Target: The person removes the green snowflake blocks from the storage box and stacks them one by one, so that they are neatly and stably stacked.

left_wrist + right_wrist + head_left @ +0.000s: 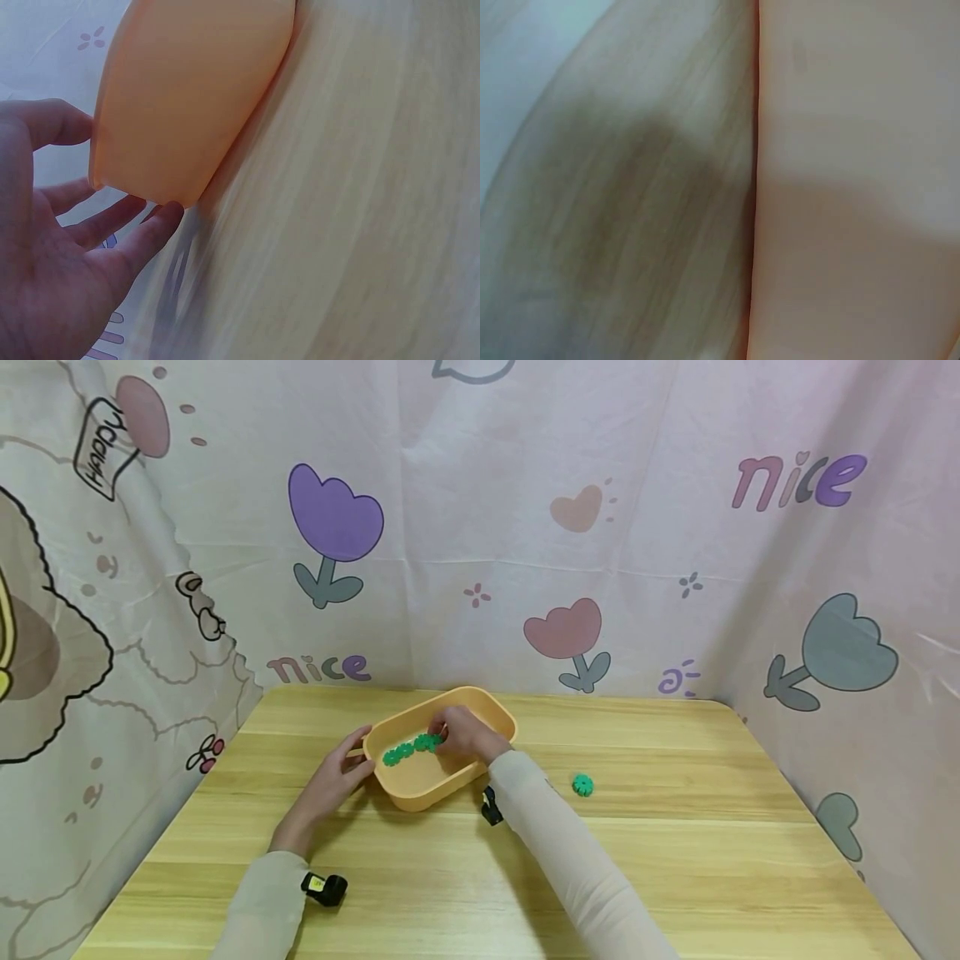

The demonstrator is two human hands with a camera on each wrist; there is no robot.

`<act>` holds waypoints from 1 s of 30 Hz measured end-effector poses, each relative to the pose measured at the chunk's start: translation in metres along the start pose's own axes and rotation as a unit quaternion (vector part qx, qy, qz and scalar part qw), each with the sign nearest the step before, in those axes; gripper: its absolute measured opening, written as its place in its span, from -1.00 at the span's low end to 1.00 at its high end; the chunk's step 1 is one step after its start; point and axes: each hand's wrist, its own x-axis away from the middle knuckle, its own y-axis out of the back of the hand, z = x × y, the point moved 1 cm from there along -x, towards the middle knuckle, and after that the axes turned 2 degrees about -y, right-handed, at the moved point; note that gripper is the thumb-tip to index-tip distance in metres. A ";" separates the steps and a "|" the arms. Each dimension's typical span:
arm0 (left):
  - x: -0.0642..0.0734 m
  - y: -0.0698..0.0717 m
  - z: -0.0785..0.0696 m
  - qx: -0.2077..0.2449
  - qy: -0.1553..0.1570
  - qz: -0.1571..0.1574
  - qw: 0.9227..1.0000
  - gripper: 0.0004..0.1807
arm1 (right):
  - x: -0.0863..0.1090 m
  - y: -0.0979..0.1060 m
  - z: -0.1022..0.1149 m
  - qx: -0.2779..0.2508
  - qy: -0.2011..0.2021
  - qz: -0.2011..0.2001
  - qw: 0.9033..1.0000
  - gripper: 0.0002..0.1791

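Observation:
An orange-yellow plastic basket (420,797) sits at an angle towards the back of the wooden table. My left hand (341,777) grips its left end, the thumb and fingertips spread around the end wall; the left wrist view shows the same hand (67,247) against the basket wall (187,97). Inside the basket lies a row of green flower-shaped plastic pieces (405,750). My right hand (467,732) reaches in over the near rim and pinches at the right end of the row, its fingertips partly hidden. One more green flower-shaped piece (582,785) lies on the table to the right.
The wooden table (675,852) ends at a printed cloth backdrop (465,635) behind and at both sides. The right wrist view shows only the basket wall (855,150), shadowed tabletop (645,225) and a pale area beyond its edge.

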 end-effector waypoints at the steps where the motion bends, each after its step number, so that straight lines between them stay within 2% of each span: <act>1: 0.000 0.000 0.000 -0.001 -0.001 0.001 1.000 -0.29 | 0.000 0.000 0.000 -0.002 -0.002 0.002 1.000 -0.72; 13: 0.001 0.001 -0.005 0.007 0.002 0.006 1.000 -0.25 | 0.005 0.006 -0.001 -0.006 -0.014 0.002 1.000 -0.73; 21: 0.002 0.000 -0.006 0.003 0.002 0.001 1.000 -0.27 | 0.012 0.012 0.000 -0.016 0.021 -0.005 1.000 -0.68; 30: 0.002 0.000 -0.006 0.002 -0.005 0.000 1.000 -0.28 | 0.025 0.025 0.005 -0.036 0.053 -0.023 0.998 -0.72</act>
